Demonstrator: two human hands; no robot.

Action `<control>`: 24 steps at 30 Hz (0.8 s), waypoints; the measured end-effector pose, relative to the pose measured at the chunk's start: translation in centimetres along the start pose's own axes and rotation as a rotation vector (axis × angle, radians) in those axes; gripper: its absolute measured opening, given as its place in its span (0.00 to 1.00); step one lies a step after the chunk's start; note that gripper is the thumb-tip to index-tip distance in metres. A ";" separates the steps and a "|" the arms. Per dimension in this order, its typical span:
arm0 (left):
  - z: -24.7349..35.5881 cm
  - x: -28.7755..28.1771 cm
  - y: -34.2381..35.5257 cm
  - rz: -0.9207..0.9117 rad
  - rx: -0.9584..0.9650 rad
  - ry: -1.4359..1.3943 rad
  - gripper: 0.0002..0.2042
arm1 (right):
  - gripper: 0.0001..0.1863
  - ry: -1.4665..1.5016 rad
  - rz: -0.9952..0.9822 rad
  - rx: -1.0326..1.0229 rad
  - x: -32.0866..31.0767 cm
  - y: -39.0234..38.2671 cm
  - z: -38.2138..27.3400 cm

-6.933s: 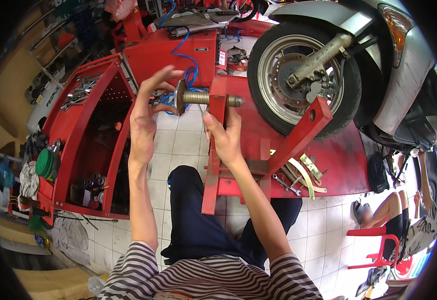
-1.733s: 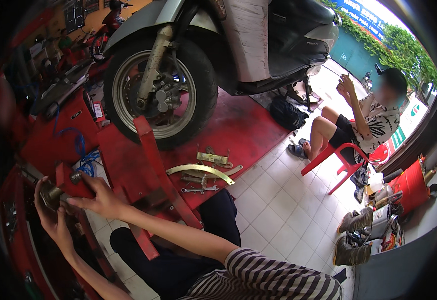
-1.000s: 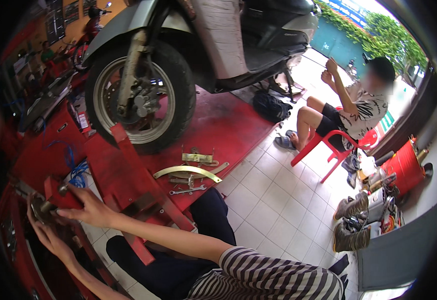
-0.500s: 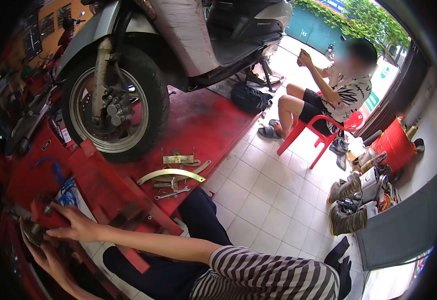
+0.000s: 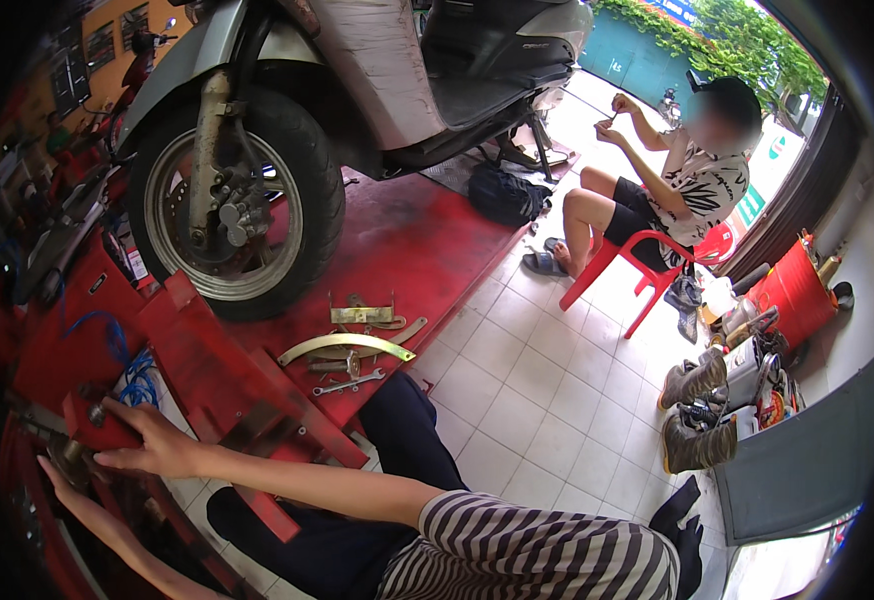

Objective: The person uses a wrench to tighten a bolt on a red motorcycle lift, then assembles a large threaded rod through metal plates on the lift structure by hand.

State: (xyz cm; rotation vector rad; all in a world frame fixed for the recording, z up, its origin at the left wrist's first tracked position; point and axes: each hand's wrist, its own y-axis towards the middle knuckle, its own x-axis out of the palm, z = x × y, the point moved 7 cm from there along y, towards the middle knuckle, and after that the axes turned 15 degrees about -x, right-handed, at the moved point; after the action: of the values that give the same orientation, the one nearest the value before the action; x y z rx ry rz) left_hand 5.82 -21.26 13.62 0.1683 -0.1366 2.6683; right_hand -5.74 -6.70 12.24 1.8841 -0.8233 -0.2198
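Note:
My right hand (image 5: 169, 447) reaches to the far lower left and grips a red metal block (image 5: 107, 433), forefinger along its top by a bolt and thumb below. Just beneath is a round, worn metal part (image 5: 69, 458). My left hand (image 5: 67, 488) is beside that part, its visible fingers stretched out; the far fingertips are dim, and I cannot tell whether they touch it. On the red platform (image 5: 397, 250) lie a curved pale metal strip (image 5: 347, 346), a combination wrench (image 5: 350, 383) and a small metal bracket (image 5: 362, 314).
A scooter's front wheel (image 5: 237, 210) stands on the platform. A red steel frame (image 5: 227, 360) separates it from my arms. Blue cord (image 5: 139, 380) lies near my right hand. At right a person sits on a red chair (image 5: 627, 270); boots (image 5: 697, 440) and a red bin (image 5: 797, 295) are nearby.
My left hand has slid down from around the round metal part, its fingers straightening. My right hand stays on the red block. The seated person's hands have moved apart.

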 end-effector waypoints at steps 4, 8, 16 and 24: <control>0.8 -0.2 0.7 -0.258 0.255 0.083 0.31 | 0.36 0.079 -0.016 0.054 -0.1 0.2 -0.8; 2.8 2.1 -4.3 -0.220 0.622 0.297 0.31 | 0.38 -0.144 -0.010 0.021 -0.3 -0.7 0.5; 3.2 1.1 -3.4 -0.293 0.622 0.448 0.28 | 0.39 -0.104 -0.040 0.082 -0.2 -0.7 0.4; -0.5 -1.7 1.0 -0.179 0.172 0.125 0.33 | 0.41 -0.065 -0.006 0.025 0.1 -0.7 1.0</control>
State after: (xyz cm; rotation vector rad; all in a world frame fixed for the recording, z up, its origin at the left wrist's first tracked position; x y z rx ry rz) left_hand 6.85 -22.83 12.82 0.0646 0.1412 2.5010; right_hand -5.88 -7.33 11.15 1.9117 -0.8686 -0.2766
